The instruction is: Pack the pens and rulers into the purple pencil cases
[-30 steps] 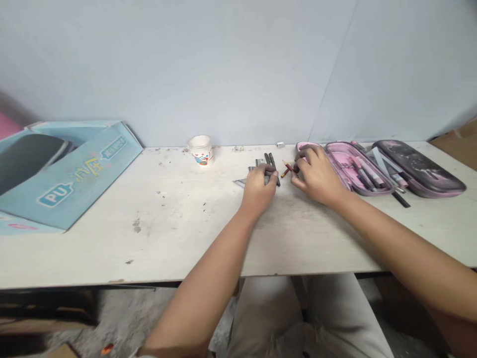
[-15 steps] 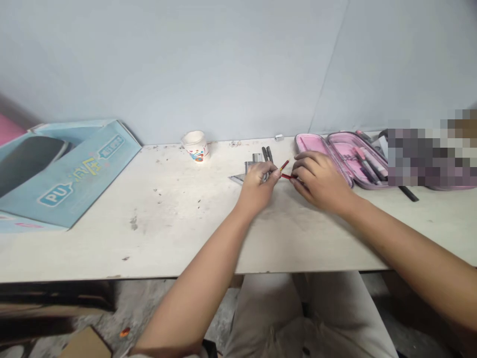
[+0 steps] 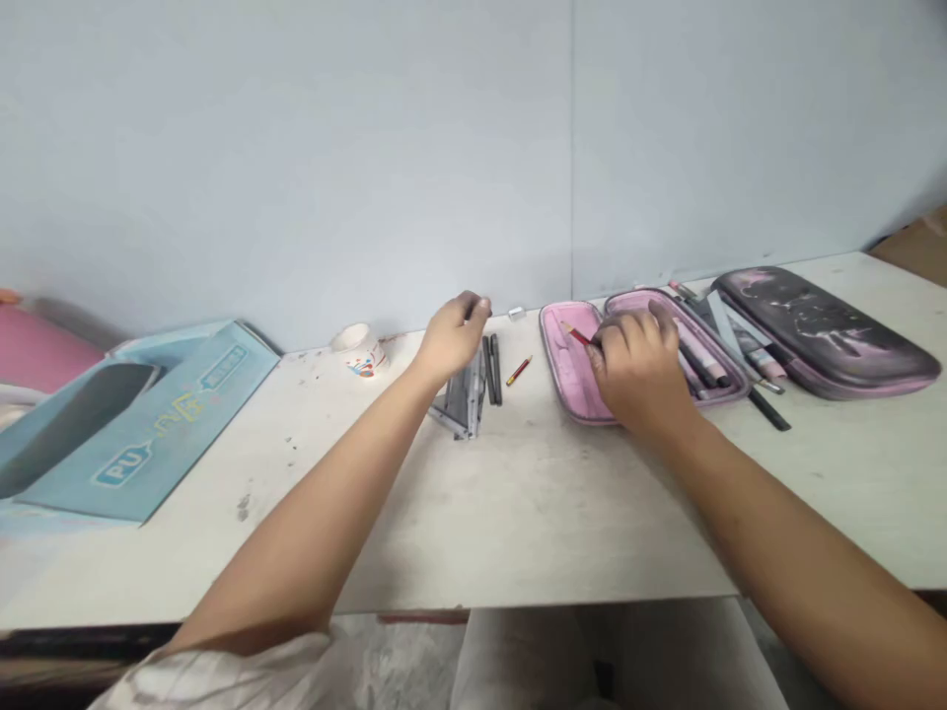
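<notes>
My left hand (image 3: 455,333) hovers over several clear rulers or set squares (image 3: 466,404), its fingers curled in; I see nothing held there. Two black pens (image 3: 492,370) lie side by side just right of the rulers. A short red pencil (image 3: 519,371) rests on the tabletop between my hands. My right hand (image 3: 640,360) is closed around another short red pencil (image 3: 577,332), whose tip points up and left over the pink lid of an open pencil case (image 3: 581,409). That hand covers the case's hinge side; pens (image 3: 702,365) show in its other half.
A paper cup (image 3: 361,355) stands by the wall, and a blue box (image 3: 178,424) lies at left. To the right are a dark closed pencil case (image 3: 836,325), loose pens and a black stick (image 3: 769,409). A small whitish block (image 3: 516,314) sits at the back.
My hands have moved apart, the left one leftward above the rulers. One red pencil now lies on the table. My right hand has carried the other over the open case. The view has shifted.
</notes>
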The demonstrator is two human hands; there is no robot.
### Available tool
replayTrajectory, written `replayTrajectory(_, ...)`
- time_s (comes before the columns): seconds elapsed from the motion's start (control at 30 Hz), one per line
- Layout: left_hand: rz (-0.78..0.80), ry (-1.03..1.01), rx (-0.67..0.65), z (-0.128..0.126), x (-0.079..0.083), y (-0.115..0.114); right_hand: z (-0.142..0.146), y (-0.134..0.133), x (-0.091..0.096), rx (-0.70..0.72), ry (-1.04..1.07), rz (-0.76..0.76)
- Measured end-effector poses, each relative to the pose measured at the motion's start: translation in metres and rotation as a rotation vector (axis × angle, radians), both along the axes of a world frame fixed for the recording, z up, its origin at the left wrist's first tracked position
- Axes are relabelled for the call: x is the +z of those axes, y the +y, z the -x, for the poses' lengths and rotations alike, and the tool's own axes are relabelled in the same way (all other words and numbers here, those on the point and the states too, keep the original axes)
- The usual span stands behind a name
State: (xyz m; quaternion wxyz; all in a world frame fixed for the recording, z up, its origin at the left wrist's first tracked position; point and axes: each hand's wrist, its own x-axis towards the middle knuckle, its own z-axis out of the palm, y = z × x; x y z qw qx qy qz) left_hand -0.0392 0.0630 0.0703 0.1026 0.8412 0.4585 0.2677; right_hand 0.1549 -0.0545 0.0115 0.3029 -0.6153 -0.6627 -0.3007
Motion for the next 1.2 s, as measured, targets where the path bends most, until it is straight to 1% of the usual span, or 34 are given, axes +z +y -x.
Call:
replayTrajectory(0.03,-0.067,0.117,0.003,-0.009,0.001,0.012,-0.001,0.001,0.000,-0.007,-0.006,0.010)
replayTrajectory(0.1,-0.171,0.316,0.003,-0.028,-0.004,0.032,-0.001,0.002,0.000,0.001,-0.016,0.032)
replayTrajectory(0.17,-0.187,0.454,0.049,-0.047,-0.015,0.049,0.001,0.003,0.001,0.009,-0.011,0.044)
replayTrajectory(0.23,-0.161,0.533,0.118,-0.061,-0.027,0.061,0.004,0.005,0.002,0.006,-0.002,0.044)
replayTrajectory(0.33,-0.095,0.560,0.168,-0.072,-0.042,0.074,0.005,0.009,0.003,-0.011,0.006,0.028)
replayTrajectory(0.4,-0.081,0.537,0.178,-0.075,-0.047,0.077,0.005,0.012,0.003,-0.013,0.010,0.022)
replayTrajectory(0.47,-0.070,0.499,0.169,-0.076,-0.048,0.077,0.004,0.013,0.003,-0.014,0.021,0.023)
replayTrajectory(0.53,-0.059,0.457,0.139,-0.074,-0.044,0.071,0.003,0.013,0.001,-0.023,0.038,0.018)
replayTrajectory(0.57,-0.055,0.423,0.112,-0.072,-0.041,0.066,0.002,0.013,0.001,-0.028,0.046,0.012)
replayTrajectory(0.63,-0.044,0.290,0.024,-0.064,-0.034,0.050,0.002,0.012,0.000,-0.023,0.053,-0.003)
replayTrajectory(0.7,-0.005,0.049,-0.099,-0.051,-0.026,0.030,0.004,0.010,0.000,0.008,0.051,-0.008)
replayTrajectory(0.77,0.084,-0.154,-0.170,-0.035,-0.020,0.007,0.006,0.006,0.000,0.052,0.049,0.004)
replayTrajectory(0.8,0.170,-0.252,-0.189,-0.026,-0.019,-0.004,0.008,0.004,0.000,0.078,0.046,0.010)
replayTrajectory(0.93,0.603,-0.790,-0.192,0.002,-0.020,-0.038,0.018,-0.003,-0.002,0.185,0.022,0.014)
replayTrajectory(1.0,0.752,-1.013,-0.160,0.011,-0.023,-0.049,0.026,-0.006,-0.004,0.227,-0.001,0.021)
replayTrajectory(1.03,0.800,-1.084,-0.139,0.014,-0.025,-0.053,0.030,-0.007,-0.005,0.242,-0.018,0.029)
replayTrajectory(1.1,0.865,-1.158,-0.110,0.018,-0.030,-0.059,0.036,-0.008,-0.008,0.260,-0.060,0.045)
replayTrajectory(1.2,0.928,-1.174,-0.127,0.020,-0.036,-0.065,0.041,-0.008,-0.011,0.261,-0.107,0.069)
